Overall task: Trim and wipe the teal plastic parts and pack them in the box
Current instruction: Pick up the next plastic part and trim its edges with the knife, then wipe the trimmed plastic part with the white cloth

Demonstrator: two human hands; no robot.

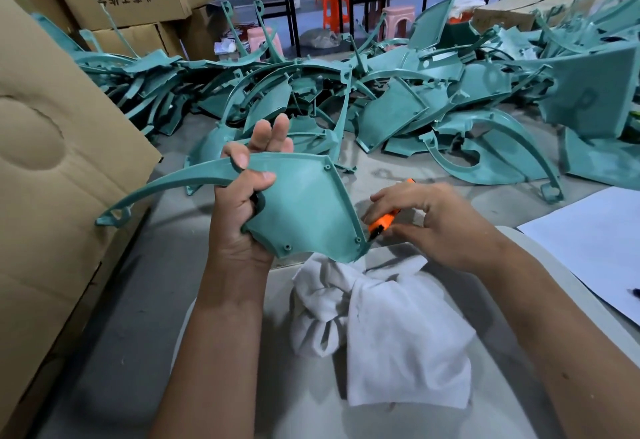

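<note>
In two hands [242, 210]: one teal part [308, 203], one knife [381, 222]

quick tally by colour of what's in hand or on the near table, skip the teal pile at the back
Teal: 1, the plastic part held by the left hand
Orange: 1, the knife held by the right hand
White: 2, the cloth and the paper sheet
Total: 4
</note>
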